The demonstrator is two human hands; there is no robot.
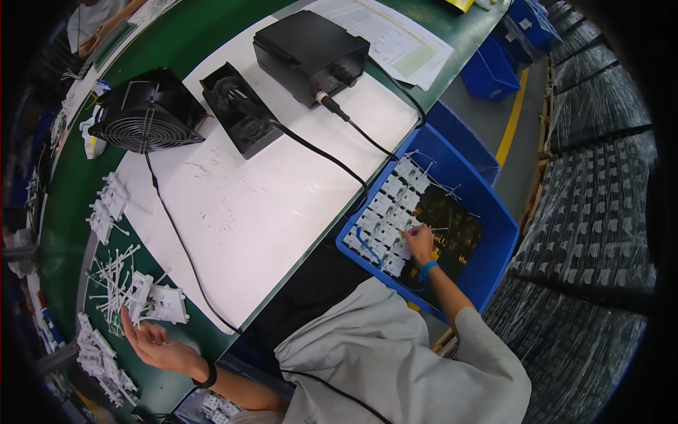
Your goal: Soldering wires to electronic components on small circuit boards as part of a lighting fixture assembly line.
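At the lower left, my left hand (161,348) is raised by the table edge, index finger stretched out and the others loosely bent. Its fingertip is beside a white plastic part (167,304) and a pile of thin white strips (111,283); I see nothing in its grasp. My right hand (419,242) reaches into a blue bin (503,240), fingers pinched at the edge of a white plastic part (400,240). Rows of similar white parts (381,205) fill the bin's left side, with thin white leads sticking out at the back. What the fingertips grip is partly hidden.
On the white board (261,212) are a black fan (148,113), a black stand (240,109) with a cable, and a black control box (311,56). More white parts (102,360) lie at left. Film-wrapped stacks (586,205) stand at right.
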